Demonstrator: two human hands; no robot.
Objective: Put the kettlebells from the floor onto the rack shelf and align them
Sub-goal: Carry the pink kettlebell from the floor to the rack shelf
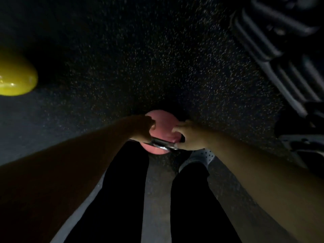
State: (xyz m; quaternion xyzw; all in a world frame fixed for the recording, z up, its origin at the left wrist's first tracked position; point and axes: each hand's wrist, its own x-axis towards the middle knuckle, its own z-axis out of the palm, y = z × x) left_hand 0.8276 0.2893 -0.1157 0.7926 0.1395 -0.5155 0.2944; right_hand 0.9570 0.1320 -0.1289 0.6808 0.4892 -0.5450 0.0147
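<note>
Dark speckled floor fills pretty much everything, with some kind of dark barred rack at the far right and a yellow kettlebell sitting way off at the left edge. Pink kettlebell is dead center just past the black-trousered legs and a pale shoe. Left hand and right hand are both wrapped around its metal handle, one at each end.

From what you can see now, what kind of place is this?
Probably a gym. The speckled dark floor looks like rubber, both hands hold a pink kettlebell by its handle, a yellow kettlebell sits at left, and a dark rack stands at right.
</note>
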